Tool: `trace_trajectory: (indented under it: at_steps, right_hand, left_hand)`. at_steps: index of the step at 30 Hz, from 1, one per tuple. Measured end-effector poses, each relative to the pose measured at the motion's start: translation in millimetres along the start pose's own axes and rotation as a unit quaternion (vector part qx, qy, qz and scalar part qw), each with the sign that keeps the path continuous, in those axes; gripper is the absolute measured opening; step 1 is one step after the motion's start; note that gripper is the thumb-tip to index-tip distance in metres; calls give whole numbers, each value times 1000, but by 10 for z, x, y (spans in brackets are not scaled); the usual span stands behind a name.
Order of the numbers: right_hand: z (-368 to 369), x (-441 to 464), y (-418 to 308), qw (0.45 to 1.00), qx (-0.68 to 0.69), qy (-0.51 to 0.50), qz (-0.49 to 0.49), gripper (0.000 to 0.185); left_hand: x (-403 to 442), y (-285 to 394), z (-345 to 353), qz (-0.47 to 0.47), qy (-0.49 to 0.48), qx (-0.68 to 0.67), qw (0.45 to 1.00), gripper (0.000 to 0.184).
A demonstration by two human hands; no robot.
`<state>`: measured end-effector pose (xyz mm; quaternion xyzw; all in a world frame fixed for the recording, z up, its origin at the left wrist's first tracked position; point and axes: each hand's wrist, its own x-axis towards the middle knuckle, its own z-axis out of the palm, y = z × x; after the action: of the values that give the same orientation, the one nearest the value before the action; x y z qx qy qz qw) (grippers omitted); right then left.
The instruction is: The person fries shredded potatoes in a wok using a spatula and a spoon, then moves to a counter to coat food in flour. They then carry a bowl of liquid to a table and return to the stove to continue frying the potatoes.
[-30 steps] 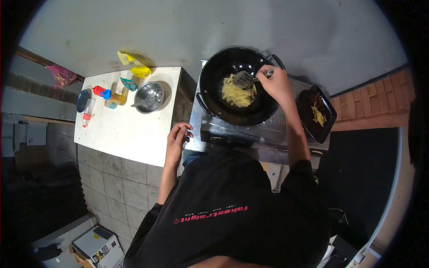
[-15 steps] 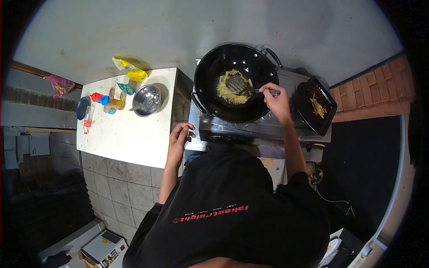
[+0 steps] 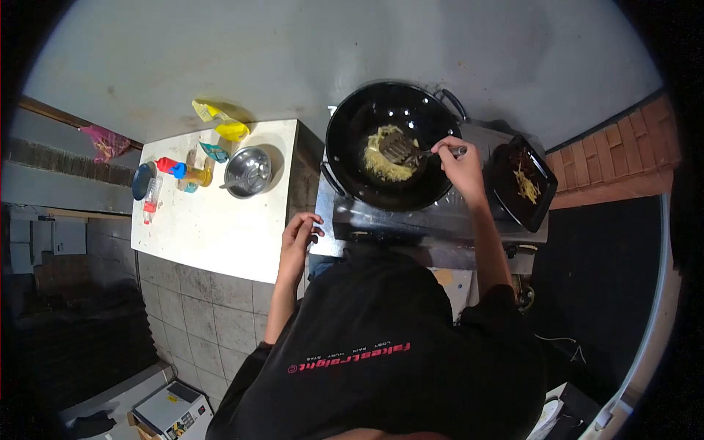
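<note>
My right hand (image 3: 460, 163) is closed round the handle of a slotted spatula (image 3: 398, 148). Its slotted blade rests on a pale yellow, batter-like patch of food (image 3: 387, 167) at the bottom of a black two-handled wok (image 3: 352, 180). The wok sits on the stove (image 3: 396, 229). My left hand (image 3: 299, 233) hangs by the stove's left front corner, fingers loosely bent and slightly apart, with nothing in them. Right of the wok, a black rectangular dish (image 3: 541, 209) holds fried yellowish strips (image 3: 526, 187).
A white table (image 3: 220, 235) stands left of the stove. On it are a steel bowl (image 3: 248, 172) with a utensil inside, a yellow packet (image 3: 233, 130), a bottle of yellow liquid (image 3: 196, 175), a clear red-capped bottle (image 3: 152, 199) and a dark round plate (image 3: 143, 181). A brick ledge (image 3: 616, 161) runs along the right.
The spatula blade has shifted on the food, toward its right side, and the right hand moved with it. The whole view has slid slightly down and right. My left hand stays empty.
</note>
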<state>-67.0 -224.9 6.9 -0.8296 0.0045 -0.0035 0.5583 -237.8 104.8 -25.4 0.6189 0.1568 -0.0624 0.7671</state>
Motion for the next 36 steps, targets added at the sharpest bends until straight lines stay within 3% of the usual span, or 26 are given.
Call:
trace_trajectory:
  at_steps: [9,13,20,22,26,28,36]
  right_hand:
    - [102,387,-520,978,-111,-33,-172,14]
    - [139,376,-746,964,-151,-95,-199,14]
    - [65,334,-675,943,-159,-80,-281,12]
    - [6,228,-635,980,-117,-57,-152,10]
    - [111,37,-103,996,8,-1,-85,10]
    - [126,-80,16,998,61,-13,13,12]
    - [273,-280,113,997,67,9,41,13]
  left_hand:
    - [17,-38,-4,12,7,-10,1000,20]
    - [4,-60,-8,11,10,-21,1000,20]
    - [19,-53,-21,14,15,-25,999,20]
    - [23,-55,-26,12,13,-22,1000,20]
    - [25,-39,-25,12,15,-25,1000,20]
    - [31,-36,-23,6,14,-20,1000,20]
    - [11,-81,-52,1,3,-17,1000,20]
